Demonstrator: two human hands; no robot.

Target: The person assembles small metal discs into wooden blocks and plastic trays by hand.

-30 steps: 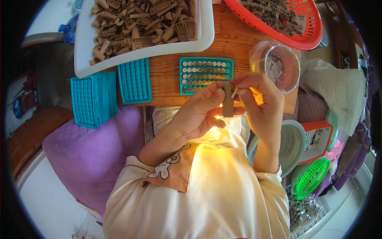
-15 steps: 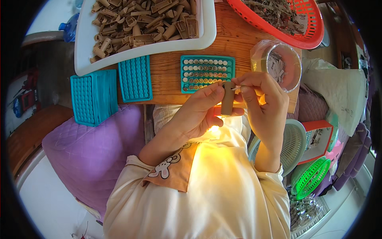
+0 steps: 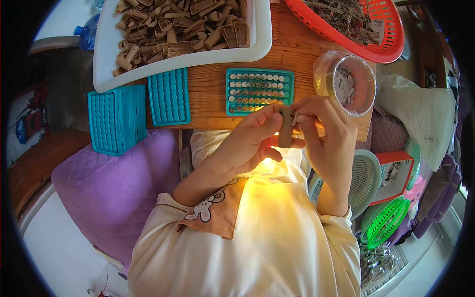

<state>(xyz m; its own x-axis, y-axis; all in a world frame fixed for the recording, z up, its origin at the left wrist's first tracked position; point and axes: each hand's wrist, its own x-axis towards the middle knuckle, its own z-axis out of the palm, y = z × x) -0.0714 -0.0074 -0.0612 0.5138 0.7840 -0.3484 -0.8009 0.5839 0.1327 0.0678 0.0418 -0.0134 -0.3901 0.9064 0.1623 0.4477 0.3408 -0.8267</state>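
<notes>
My left hand (image 3: 245, 141) is closed on a small brown casing (image 3: 285, 136), held upright between thumb and fingers, with a dark hole near its top end. At the casing's upper right edge, the fingertips of my right hand (image 3: 324, 131) pinch a small pale piece (image 3: 295, 119), mostly covered by the fingers. Just beyond my hands on the wooden table (image 3: 208, 96) lies a teal tray (image 3: 289, 79) with rows of small round discs, some white, some shiny. A clear-lined round tub (image 3: 368, 81) holding small whitish strips stands beyond my right hand.
A white bin (image 3: 99, 64) of brown casings fills the far left. More teal trays (image 3: 169, 96) sit below it, with a stack (image 3: 116, 121) at the table's left edge. A red basket (image 3: 346, 47) of tangled dark parts is far right. Green baskets (image 3: 388, 222) stand lower right.
The casing has turned in my left hand, showing a flatter side, and sits slightly lower. My right fingertips have moved a little down along its edge with the pale piece.
</notes>
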